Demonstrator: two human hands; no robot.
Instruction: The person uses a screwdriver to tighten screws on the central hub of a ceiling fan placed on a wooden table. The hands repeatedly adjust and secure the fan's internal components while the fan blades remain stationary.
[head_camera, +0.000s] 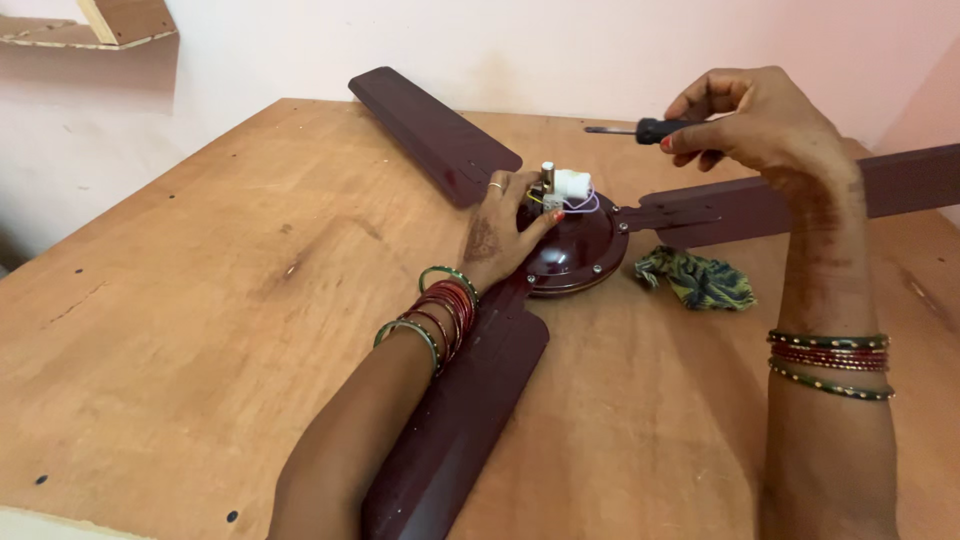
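Observation:
A dark maroon ceiling fan lies flat on a wooden table (200, 300), its round motor housing (580, 250) in the middle and three blades spreading out. My left hand (505, 230) rests on the housing beside a small white part with thin wires (572, 186) at the hub; its fingers touch the housing. My right hand (755, 120) is raised above the fan and grips a screwdriver (640, 130) with a black handle, its shaft pointing left. Both wrists wear red and green bangles.
A crumpled green patterned cloth (700, 280) lies on the table just right of the housing. One blade (430, 130) reaches the far edge, one (800, 195) runs right, one (460, 420) lies under my left forearm. A pale wall stands behind the table.

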